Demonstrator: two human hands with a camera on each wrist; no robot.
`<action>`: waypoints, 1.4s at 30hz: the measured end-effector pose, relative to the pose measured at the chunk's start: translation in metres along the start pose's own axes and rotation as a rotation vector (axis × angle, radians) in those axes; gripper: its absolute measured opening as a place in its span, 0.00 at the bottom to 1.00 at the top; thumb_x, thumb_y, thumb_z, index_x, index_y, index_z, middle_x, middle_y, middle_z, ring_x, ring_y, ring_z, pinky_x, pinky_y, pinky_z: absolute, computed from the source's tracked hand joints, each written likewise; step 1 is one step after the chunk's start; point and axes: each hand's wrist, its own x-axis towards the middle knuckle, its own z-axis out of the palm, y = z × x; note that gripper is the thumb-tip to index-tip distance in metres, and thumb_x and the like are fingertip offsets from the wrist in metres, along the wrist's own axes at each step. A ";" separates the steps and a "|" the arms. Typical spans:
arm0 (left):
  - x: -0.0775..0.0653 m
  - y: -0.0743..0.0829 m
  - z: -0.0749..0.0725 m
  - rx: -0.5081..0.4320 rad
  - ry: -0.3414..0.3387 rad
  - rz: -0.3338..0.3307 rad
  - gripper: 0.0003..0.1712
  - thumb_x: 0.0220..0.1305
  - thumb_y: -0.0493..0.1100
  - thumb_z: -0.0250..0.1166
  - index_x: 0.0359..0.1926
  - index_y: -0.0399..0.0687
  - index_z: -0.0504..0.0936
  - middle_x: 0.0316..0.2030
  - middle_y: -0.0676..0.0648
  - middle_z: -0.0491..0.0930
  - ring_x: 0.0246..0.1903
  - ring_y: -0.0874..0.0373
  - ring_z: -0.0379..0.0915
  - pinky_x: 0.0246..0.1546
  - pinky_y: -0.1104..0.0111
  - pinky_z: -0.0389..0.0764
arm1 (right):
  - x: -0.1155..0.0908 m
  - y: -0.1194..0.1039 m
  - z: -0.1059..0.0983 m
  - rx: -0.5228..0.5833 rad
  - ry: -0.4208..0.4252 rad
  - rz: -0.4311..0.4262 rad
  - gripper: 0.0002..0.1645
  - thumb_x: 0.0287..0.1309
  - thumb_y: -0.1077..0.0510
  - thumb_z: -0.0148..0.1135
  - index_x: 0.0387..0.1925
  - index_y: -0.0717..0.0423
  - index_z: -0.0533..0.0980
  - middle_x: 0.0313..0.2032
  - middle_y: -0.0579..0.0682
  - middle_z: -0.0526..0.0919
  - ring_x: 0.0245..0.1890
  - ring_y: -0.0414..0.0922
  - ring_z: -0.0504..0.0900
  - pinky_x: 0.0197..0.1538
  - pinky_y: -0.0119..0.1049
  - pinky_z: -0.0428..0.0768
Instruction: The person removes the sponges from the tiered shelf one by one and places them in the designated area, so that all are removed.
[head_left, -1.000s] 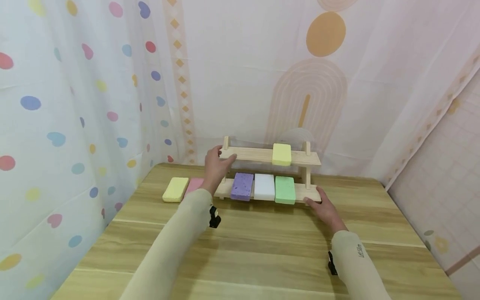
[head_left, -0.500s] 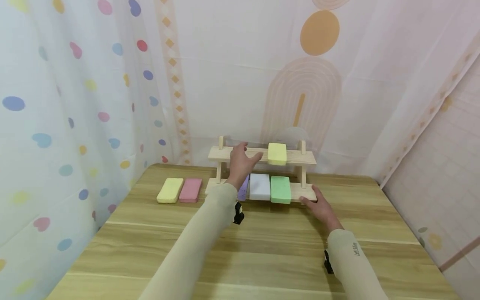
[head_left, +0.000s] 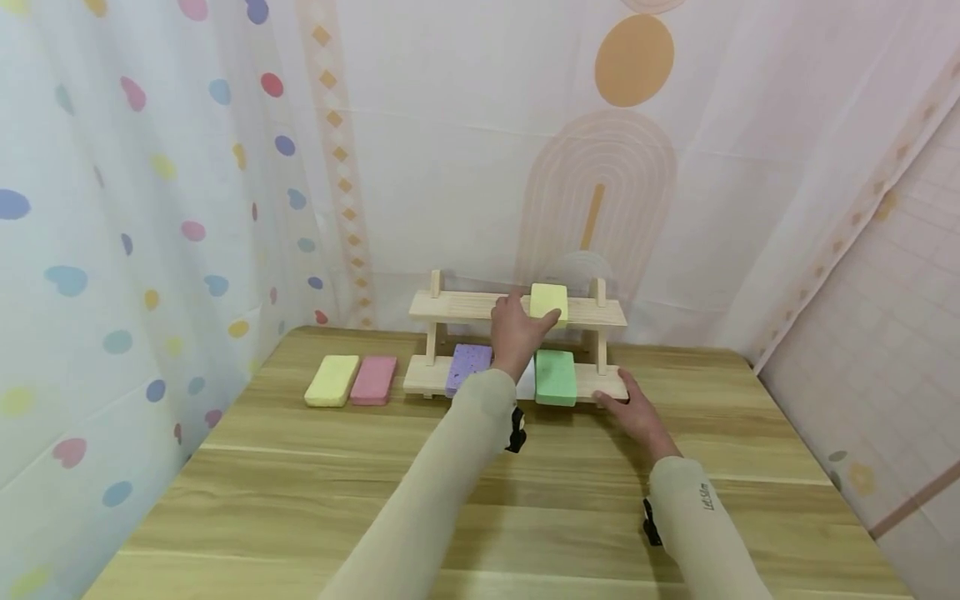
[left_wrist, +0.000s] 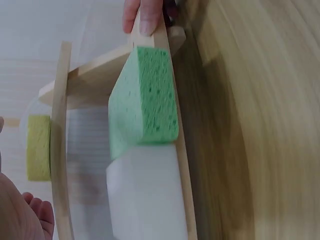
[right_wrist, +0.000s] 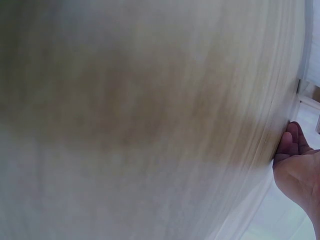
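A two-tier wooden rack (head_left: 465,306) stands on the table. On its upper shelf sits a yellow sponge (head_left: 547,297); my left hand (head_left: 517,333) reaches up to it, thumb overlapping its front in the head view. From the left wrist, this yellow sponge (left_wrist: 38,147) shows a gap to the fingers of the left hand (left_wrist: 20,215). Along the lower shelf lie a purple sponge (head_left: 468,365), a white sponge (left_wrist: 147,192) partly hidden by my left arm in the head view, and a green sponge (head_left: 556,377). My right hand (head_left: 636,417) grips the lower shelf's right end.
Left of the rack, another yellow sponge (head_left: 332,381) and a pink sponge (head_left: 373,381) lie side by side on the wooden table (head_left: 570,517). A patterned curtain (head_left: 450,150) hangs close behind the rack and along the left side.
My left hand has moved right from the upper shelf's left end to the yellow sponge on it. The right hand keeps its hold on the rack. The head view has shifted slightly.
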 end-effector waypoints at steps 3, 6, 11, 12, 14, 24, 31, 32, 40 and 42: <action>-0.003 0.003 0.010 0.030 0.032 -0.016 0.45 0.57 0.60 0.72 0.68 0.42 0.69 0.59 0.38 0.70 0.58 0.44 0.66 0.55 0.53 0.73 | -0.001 -0.001 0.000 -0.004 0.006 0.004 0.55 0.68 0.34 0.54 0.79 0.50 0.37 0.75 0.69 0.44 0.73 0.67 0.47 0.70 0.63 0.51; -0.005 0.004 0.017 0.059 0.063 -0.037 0.45 0.56 0.61 0.72 0.67 0.40 0.70 0.58 0.39 0.71 0.57 0.45 0.67 0.54 0.54 0.73 | -0.002 -0.003 0.000 -0.002 0.010 0.002 0.55 0.68 0.34 0.53 0.79 0.50 0.37 0.75 0.69 0.45 0.73 0.67 0.47 0.70 0.63 0.52; -0.007 0.003 0.023 0.101 0.085 -0.088 0.45 0.55 0.62 0.73 0.66 0.40 0.71 0.57 0.38 0.71 0.55 0.45 0.68 0.52 0.55 0.74 | -0.004 -0.005 0.002 0.008 0.006 0.003 0.54 0.68 0.35 0.53 0.79 0.51 0.38 0.75 0.69 0.45 0.73 0.67 0.47 0.70 0.63 0.51; -0.007 0.003 0.024 0.109 0.084 -0.099 0.46 0.55 0.62 0.73 0.66 0.41 0.71 0.57 0.38 0.71 0.55 0.46 0.68 0.52 0.55 0.74 | -0.005 -0.005 0.003 0.009 0.006 0.004 0.53 0.69 0.35 0.53 0.79 0.51 0.38 0.75 0.69 0.45 0.73 0.67 0.47 0.70 0.63 0.51; -0.007 0.002 0.027 0.122 0.079 -0.119 0.46 0.55 0.63 0.73 0.66 0.41 0.70 0.58 0.38 0.71 0.56 0.46 0.68 0.53 0.55 0.74 | -0.004 -0.005 0.003 0.008 0.008 0.007 0.53 0.69 0.35 0.53 0.79 0.51 0.38 0.75 0.69 0.45 0.73 0.67 0.47 0.70 0.63 0.51; -0.003 0.002 0.035 0.177 0.094 -0.154 0.47 0.53 0.66 0.72 0.63 0.38 0.71 0.55 0.39 0.71 0.53 0.46 0.70 0.49 0.56 0.77 | -0.003 -0.006 0.003 0.014 0.020 -0.002 0.56 0.67 0.34 0.55 0.79 0.53 0.38 0.75 0.68 0.46 0.73 0.67 0.47 0.69 0.64 0.50; 0.000 0.001 0.043 0.207 0.103 -0.155 0.46 0.52 0.65 0.74 0.60 0.38 0.72 0.53 0.39 0.70 0.50 0.47 0.71 0.46 0.56 0.78 | 0.003 0.001 0.001 0.014 0.016 0.010 0.56 0.66 0.33 0.55 0.79 0.51 0.38 0.75 0.67 0.45 0.73 0.66 0.47 0.70 0.62 0.50; 0.001 0.001 0.043 0.213 0.106 -0.155 0.46 0.52 0.65 0.74 0.59 0.38 0.73 0.52 0.39 0.70 0.49 0.47 0.71 0.46 0.56 0.78 | 0.003 0.000 0.001 0.013 0.015 0.010 0.56 0.66 0.33 0.55 0.79 0.51 0.38 0.75 0.67 0.45 0.73 0.66 0.47 0.70 0.62 0.50; 0.000 -0.003 0.039 0.191 0.101 -0.129 0.43 0.55 0.62 0.73 0.59 0.35 0.73 0.52 0.38 0.70 0.47 0.48 0.71 0.44 0.57 0.78 | 0.000 -0.004 0.003 0.024 0.023 0.011 0.54 0.67 0.35 0.55 0.79 0.51 0.39 0.75 0.67 0.46 0.73 0.65 0.48 0.70 0.61 0.51; -0.001 -0.004 0.036 0.171 0.085 -0.120 0.43 0.55 0.62 0.72 0.60 0.35 0.72 0.53 0.38 0.70 0.48 0.48 0.71 0.46 0.58 0.77 | -0.001 -0.003 0.003 0.024 0.024 0.013 0.54 0.67 0.35 0.55 0.79 0.51 0.39 0.75 0.67 0.46 0.73 0.65 0.47 0.70 0.61 0.51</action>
